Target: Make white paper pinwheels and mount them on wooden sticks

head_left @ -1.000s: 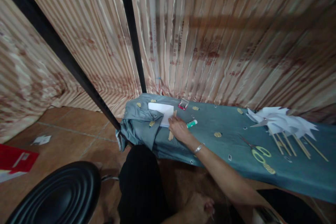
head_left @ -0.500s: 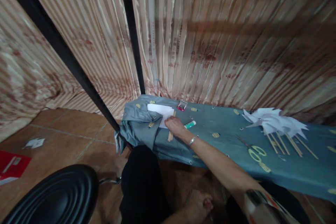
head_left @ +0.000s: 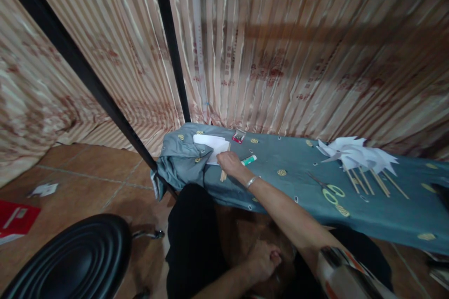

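On the bench's left part, my right hand (head_left: 230, 163), with a silver bracelet at its wrist, is closed over the wooden sticks (head_left: 223, 176) beside the white sheets of paper (head_left: 211, 141). Its fingertips are hidden, so what it pinches does not show. Just right of it lies a green and white glue stick (head_left: 249, 160). Behind stands a small open red box (head_left: 239, 137) with small things in it. Down between my knees, my left hand (head_left: 265, 261) is curled closed; its contents are hidden.
White paper pinwheels (head_left: 354, 153) on wooden sticks lie at the bench's right, with yellow-green scissors (head_left: 331, 192) before them. A green cloth (head_left: 280, 191) covers the bench. At left are a black post (head_left: 171, 42) and a round black stool (head_left: 70, 261).
The view has shifted slightly, so the bench sits a little further left and higher. My right hand stays over the sticks with a small turn. My left hand remains closed and low.
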`<state>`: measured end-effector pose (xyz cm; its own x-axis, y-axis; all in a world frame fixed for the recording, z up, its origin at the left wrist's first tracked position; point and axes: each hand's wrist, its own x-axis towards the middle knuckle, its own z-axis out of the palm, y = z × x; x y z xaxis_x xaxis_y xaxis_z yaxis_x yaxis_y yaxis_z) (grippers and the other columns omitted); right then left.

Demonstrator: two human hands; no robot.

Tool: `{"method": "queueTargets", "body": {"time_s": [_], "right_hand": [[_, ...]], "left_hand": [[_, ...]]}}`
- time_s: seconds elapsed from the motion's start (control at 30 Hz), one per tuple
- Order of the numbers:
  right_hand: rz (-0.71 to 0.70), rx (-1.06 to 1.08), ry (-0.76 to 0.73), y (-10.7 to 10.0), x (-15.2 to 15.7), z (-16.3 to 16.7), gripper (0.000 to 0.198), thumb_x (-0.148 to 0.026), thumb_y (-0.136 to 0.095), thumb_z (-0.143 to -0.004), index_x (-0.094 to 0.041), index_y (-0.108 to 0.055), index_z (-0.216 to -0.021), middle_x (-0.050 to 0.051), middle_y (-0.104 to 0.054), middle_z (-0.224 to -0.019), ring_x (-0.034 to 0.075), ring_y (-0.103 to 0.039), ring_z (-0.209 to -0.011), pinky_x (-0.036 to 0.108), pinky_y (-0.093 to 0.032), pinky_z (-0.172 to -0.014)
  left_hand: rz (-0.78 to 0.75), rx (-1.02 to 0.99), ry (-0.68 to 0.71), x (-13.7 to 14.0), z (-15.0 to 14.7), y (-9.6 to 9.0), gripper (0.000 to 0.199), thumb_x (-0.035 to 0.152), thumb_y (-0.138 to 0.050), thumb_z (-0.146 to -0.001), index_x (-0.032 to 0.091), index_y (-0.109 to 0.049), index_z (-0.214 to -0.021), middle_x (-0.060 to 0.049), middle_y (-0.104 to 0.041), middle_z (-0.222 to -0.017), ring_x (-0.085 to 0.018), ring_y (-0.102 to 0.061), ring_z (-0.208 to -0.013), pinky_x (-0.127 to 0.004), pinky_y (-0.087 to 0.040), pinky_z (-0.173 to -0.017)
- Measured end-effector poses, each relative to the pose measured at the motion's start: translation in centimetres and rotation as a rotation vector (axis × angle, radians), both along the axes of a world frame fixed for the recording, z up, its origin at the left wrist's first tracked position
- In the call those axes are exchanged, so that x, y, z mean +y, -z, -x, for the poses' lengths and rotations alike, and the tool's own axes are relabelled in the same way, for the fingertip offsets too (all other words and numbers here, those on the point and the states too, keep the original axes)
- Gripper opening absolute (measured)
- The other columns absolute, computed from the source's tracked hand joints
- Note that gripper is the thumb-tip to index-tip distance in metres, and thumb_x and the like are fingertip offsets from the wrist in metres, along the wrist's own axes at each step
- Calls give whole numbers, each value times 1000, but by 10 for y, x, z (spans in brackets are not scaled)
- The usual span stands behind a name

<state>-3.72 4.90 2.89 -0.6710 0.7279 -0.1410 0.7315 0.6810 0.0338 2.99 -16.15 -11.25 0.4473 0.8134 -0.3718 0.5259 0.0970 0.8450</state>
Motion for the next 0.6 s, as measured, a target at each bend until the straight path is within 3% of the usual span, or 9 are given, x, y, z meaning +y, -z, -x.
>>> {"method": "queueTargets", "body": {"time_s": [0.13,0.23,0.37,0.6], "right_hand": [[15,25,21,-2,4,-2,30,-35,-55,-94,-15,-60,-117,10,-63,-117,22,-63,-102,40,-53,-87],[0,50,11,-6,3,-8,29,-25,-41,-99,-12,-66,-106,15,-69,-107,22,-65,-103,33,-49,-87],[-45,68,3,-14,-2,-16,30,-9,-37,-94,-10,-65,-107,18,-69,-109,23,-64,-103,30,-47,-87],[-148,102,78,-26,-5,-29,31,-6,-36,-92,-7,-63,-106,20,-69,-104,25,-66,-97,30,-48,-80]], "left_hand": [[22,36,-18,0,0,-6,29,30,-48,-83,19,-71,-97,-2,-67,-79,-17,-57,-74,-28,-47,-75],[28,45,-24,0,0,-10,28,29,-49,-83,18,-72,-95,-4,-68,-81,-19,-58,-77,-29,-47,-77],[25,34,-14,1,-1,-15,26,27,-50,-83,18,-72,-94,-3,-69,-81,-19,-58,-78,-29,-47,-77],[-7,1,-7,4,-4,-18,22,25,-53,-82,17,-73,-89,-3,-69,-78,-17,-58,-74,-27,-46,-75]]}}
